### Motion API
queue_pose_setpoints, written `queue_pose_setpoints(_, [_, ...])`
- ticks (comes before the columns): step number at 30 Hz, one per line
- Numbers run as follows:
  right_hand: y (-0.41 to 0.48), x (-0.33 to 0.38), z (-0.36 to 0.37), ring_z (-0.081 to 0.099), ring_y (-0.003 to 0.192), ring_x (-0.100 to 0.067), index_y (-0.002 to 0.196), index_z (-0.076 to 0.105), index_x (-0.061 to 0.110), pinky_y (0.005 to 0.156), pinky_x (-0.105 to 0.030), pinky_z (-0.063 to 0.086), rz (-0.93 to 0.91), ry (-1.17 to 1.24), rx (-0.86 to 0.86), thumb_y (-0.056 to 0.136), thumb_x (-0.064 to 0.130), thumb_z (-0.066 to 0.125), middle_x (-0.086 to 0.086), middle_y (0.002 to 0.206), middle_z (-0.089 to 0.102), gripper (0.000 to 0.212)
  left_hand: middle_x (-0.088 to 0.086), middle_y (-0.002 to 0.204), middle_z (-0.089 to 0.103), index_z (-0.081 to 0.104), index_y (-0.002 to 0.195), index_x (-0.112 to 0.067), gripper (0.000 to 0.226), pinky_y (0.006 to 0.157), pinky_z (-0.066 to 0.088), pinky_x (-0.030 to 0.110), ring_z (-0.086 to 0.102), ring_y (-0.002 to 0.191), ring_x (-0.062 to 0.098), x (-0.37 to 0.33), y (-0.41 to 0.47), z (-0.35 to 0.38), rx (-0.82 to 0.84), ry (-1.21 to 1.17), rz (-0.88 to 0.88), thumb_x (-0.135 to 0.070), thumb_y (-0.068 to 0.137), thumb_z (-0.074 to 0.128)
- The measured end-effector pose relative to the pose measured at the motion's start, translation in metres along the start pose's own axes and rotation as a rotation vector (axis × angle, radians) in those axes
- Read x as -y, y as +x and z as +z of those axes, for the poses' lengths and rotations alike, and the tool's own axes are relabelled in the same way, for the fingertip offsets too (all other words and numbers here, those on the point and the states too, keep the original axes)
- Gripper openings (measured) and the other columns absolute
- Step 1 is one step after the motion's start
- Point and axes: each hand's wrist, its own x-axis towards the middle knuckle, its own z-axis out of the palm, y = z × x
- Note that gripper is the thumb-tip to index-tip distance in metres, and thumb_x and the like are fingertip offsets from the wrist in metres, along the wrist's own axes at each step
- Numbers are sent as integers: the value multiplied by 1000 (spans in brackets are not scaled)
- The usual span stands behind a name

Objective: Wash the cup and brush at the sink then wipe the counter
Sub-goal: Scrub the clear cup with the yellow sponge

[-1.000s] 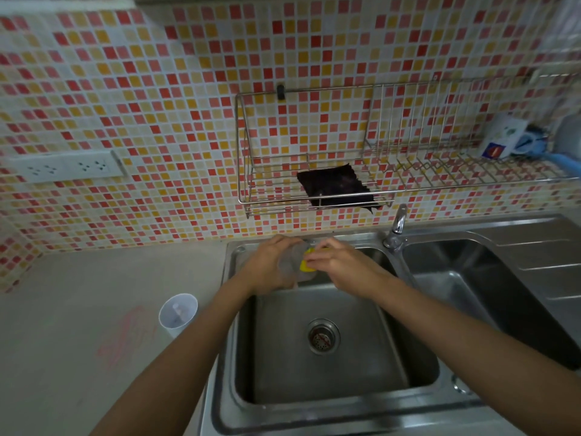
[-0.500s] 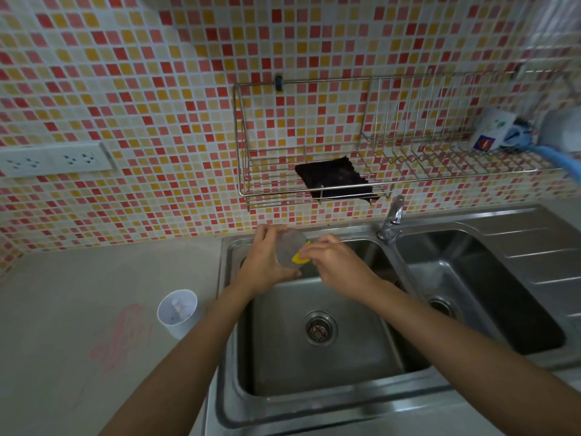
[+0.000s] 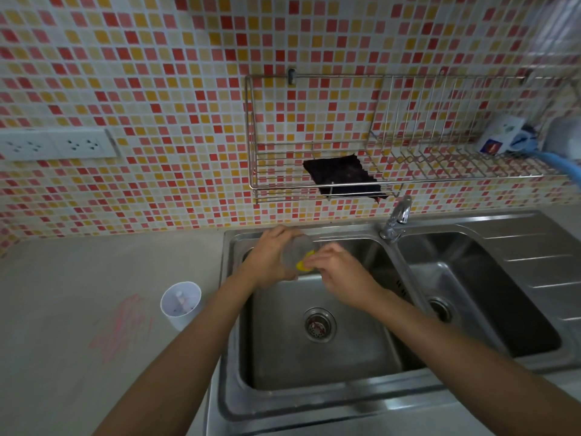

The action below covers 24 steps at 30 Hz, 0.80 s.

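Both hands had shifted slightly left over the sink (image 3: 314,401) since the prior frame; cup tilted further. Left hand (image 3: 270,259) had its grip closed round the clear cup (image 3: 297,251), held above the left basin. Right hand (image 3: 341,272) pinched a yellow scrubber (image 3: 304,265) against the cup's mouth. No water seen at the tap (image 3: 396,220). White cup (image 3: 180,305) with the brush stood on the tabletop (image 3: 78,278), beside a pink smear (image 3: 122,325). Risk, as judged: a wet, soapy cup could slip and drop into the basin.
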Motion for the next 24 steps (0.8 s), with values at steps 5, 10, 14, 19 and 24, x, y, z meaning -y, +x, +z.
queue_pose_setpoints(5, [2,-4,-3,54,101,-18,112,71,20,90,-33,47,-66,-8,122,84,0,63,8,111,71,36,3,136,46,45,138,-17,86,107,32,30,41,126,20,0,-6,3,68,-19,-37,-23,62,85])
queue_pose_setpoints(10, [9,-16,-11,59,97,-24,104,73,14,75,-38,55,-260,-226,80,72,2,74,2,105,73,34,-3,137,44,43,138,-23,88,101,28,22,39,124,14,-5,2,-5,108,-11,-42,-28,62,86])
queue_pose_setpoints(14, [3,-14,-11,61,93,-25,103,73,11,75,-34,56,-287,-205,26,70,1,79,1,100,74,35,-3,134,48,44,136,-20,87,98,39,22,46,121,12,-3,-1,-6,120,-163,-104,-25,61,87])
queue_pose_setpoints(19, [4,-15,-16,60,97,-28,106,71,10,80,-34,56,-214,-116,-88,72,-3,75,-3,105,72,36,-4,135,46,35,135,-21,95,100,40,25,44,123,11,-10,-7,2,36,-311,-183,-37,57,88])
queue_pose_setpoints(24, [1,-8,-21,57,102,-22,110,71,13,88,-31,52,-140,-72,-55,80,0,69,0,109,71,32,-2,131,37,38,134,-21,93,95,34,18,39,116,6,-16,-11,9,-75,-257,-191,-36,59,89])
